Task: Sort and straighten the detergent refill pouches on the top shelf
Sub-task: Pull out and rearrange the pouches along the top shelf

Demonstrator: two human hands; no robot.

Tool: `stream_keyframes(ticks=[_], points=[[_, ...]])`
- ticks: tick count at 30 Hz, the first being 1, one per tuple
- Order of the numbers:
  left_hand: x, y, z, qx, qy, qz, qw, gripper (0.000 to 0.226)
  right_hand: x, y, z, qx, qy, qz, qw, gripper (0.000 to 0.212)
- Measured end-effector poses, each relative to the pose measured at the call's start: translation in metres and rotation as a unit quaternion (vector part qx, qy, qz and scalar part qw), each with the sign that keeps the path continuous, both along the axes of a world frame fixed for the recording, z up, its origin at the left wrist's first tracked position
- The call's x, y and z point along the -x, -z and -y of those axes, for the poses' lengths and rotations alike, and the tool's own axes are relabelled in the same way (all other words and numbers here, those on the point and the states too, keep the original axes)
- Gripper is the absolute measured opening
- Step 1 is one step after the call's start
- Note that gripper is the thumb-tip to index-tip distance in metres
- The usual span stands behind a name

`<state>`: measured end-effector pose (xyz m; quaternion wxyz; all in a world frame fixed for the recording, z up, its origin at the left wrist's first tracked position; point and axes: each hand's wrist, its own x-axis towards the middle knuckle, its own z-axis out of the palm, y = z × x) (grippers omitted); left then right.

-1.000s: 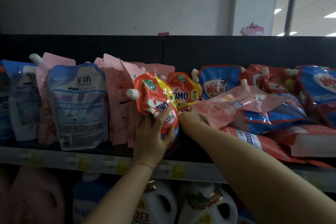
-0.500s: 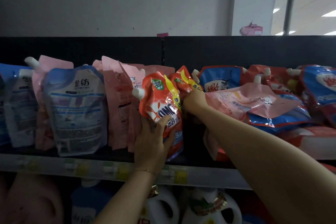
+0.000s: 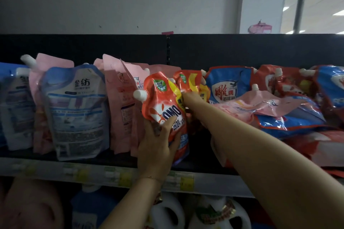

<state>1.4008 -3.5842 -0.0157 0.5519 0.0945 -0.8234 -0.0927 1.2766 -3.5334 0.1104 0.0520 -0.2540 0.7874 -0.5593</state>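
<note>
Red OMO pouch (image 3: pixel 163 102) gripped by left hand (image 3: pixel 156 147); 金纺 pouch (image 3: pixel 78 109) upright.

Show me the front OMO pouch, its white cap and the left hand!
front OMO pouch (image 3: pixel 164 106): head view, orange front by the logo
white cap (image 3: pixel 139 95): head view, middle of cap
left hand (image 3: pixel 155 147): head view, back of hand

We find open room above the pouch tops, along the dark back panel (image 3: pixel 242 50) — a hand can pass there. On the left the blue-white pouch (image 3: pixel 74 109) and the pink pouches (image 3: pixel 119 102) stand packed, touching. Just right of the red pouch (image 3: pixel 162 102) a dark gap opens on the shelf (image 3: pixel 55 169), with the right forearm (image 3: pixel 251 141) crossing over it. Farther right, a heap of toppled pouches (image 3: pixel 290 121) blocks the shelf.
</note>
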Motion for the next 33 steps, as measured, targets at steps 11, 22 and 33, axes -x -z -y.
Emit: stream_keyframes(ticks=[11, 22, 33], points=[[0.016, -0.009, -0.001, 0.023, -0.063, 0.040, 0.997, 0.055, -0.010, -0.004, -0.034, -0.180, -0.008, -0.209, 0.961, 0.024], [0.006, -0.007, -0.047, -0.034, 0.050, -0.121, 0.991, 0.045, -0.013, 0.003, -0.135, -0.229, 0.208, -0.365, 0.878, 0.029], [0.062, -0.037, -0.088, -0.021, 0.188, 0.144, 0.971, 0.052, 0.005, 0.047, -0.170, -0.200, 0.198, -0.325, 0.903, 0.040]])
